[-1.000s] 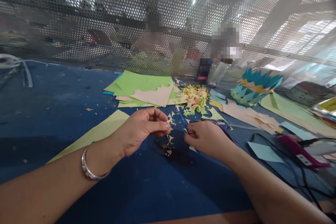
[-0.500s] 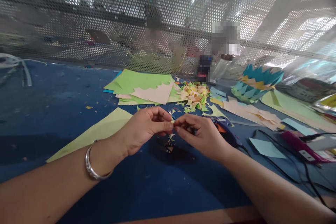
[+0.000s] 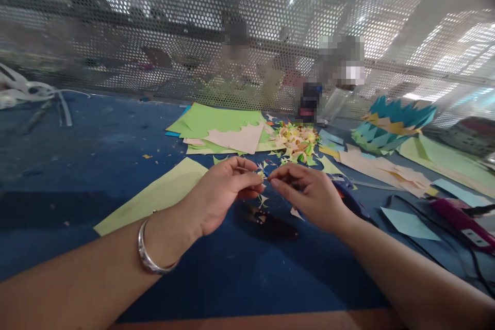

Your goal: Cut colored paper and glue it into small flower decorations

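Over the middle of the blue table, my left hand [image 3: 228,185] is closed in a pinch on a small pale yellow-green paper piece [image 3: 261,175], mostly hidden by the fingers. My right hand [image 3: 311,193] is also pinched shut, its fingertips almost meeting those of the left. What lies between the right fingers is too small to make out. Beneath the hands are tiny paper scraps [image 3: 263,200]. A heap of small folded or curled paper pieces [image 3: 296,139], yellow, cream and green, lies just beyond. Behind my right hand a dark blue glue gun [image 3: 350,196] is partly hidden.
Stacked green sheets [image 3: 220,119] lie at the back, and a pale yellow sheet [image 3: 154,198] beside my left forearm. To the right stand a zigzag paper basket [image 3: 394,124] and a magenta power strip [image 3: 460,221] with black cables. A perforated metal screen [image 3: 193,51] borders the table.
The view has shifted, so the table things appear farther right. Both hands keep their pinch with fingertips close together. A pale scrap now shows below my right hand.
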The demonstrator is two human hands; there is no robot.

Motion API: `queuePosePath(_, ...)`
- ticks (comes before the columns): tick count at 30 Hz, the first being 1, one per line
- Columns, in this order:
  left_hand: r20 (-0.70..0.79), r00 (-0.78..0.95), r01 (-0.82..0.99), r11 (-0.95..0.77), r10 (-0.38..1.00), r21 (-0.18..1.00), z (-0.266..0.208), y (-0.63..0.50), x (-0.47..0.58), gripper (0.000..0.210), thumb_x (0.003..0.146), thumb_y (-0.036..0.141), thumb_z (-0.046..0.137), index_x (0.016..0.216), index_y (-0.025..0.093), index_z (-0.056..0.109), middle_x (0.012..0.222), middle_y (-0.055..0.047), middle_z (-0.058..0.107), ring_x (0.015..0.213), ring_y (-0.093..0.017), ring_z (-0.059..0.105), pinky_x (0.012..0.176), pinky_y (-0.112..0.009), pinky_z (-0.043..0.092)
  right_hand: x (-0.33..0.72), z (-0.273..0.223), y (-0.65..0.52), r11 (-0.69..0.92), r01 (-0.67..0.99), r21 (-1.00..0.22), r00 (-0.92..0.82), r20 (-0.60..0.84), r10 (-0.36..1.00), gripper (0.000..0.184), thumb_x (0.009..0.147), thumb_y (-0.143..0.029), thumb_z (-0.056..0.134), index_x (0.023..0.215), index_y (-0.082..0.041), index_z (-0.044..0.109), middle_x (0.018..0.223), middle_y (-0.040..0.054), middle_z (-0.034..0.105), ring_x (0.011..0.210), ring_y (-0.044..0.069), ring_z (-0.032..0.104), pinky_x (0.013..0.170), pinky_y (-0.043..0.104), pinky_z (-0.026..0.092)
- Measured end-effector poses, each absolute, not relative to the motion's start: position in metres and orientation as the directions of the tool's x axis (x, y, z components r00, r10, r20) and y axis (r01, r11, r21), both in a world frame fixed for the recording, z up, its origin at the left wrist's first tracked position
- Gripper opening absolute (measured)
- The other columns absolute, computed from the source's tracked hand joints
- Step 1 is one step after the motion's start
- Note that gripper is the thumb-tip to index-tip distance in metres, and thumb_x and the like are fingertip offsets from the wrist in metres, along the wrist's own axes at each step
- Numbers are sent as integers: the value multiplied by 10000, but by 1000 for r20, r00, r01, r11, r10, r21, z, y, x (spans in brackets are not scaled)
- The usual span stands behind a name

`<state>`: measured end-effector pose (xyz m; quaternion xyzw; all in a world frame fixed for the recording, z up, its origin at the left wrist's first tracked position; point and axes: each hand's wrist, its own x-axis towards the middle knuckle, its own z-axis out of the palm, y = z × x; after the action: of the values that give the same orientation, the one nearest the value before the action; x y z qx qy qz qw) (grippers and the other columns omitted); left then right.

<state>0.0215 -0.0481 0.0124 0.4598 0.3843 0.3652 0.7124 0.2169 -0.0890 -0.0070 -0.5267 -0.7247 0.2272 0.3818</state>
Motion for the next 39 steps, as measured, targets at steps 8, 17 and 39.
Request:
queuePosePath(8, -183, 522, -157, 305, 833, 939, -1, -45, 17, 337, 761, 203, 822, 975, 184, 563, 827, 21, 668, 754, -129, 683, 763, -283, 522, 208, -8, -89, 301, 518, -801, -151, 261, 953, 168, 950, -338, 625, 964, -187, 698, 719, -18, 637, 505, 71, 499, 493, 208, 396)
queuePosePath(17, -105, 439, -105, 167, 892, 980, -2, -50, 23, 296, 733, 220, 810, 919, 183, 582, 781, 27, 626, 711, -134, 661, 707, -278, 548, 208, -10, -90, 313, 505, -804, -142, 280, 949, 143, 930, -304, 630, 952, -182, 701, 695, -19, 630, 520, 80, 516, 505, 212, 400)
queuePosePath(39, 54, 400, -112, -10, 915, 994, -6, -59, 30, 202, 758, 218, 786, 865, 172, 621, 787, 24, 652, 713, -114, 654, 742, -260, 557, 205, -12, -95, 332, 370, -868, -52, 338, 940, 105, 856, -267, 666, 821, -171, 642, 636, -34, 571, 493, 71, 452, 468, 211, 355)
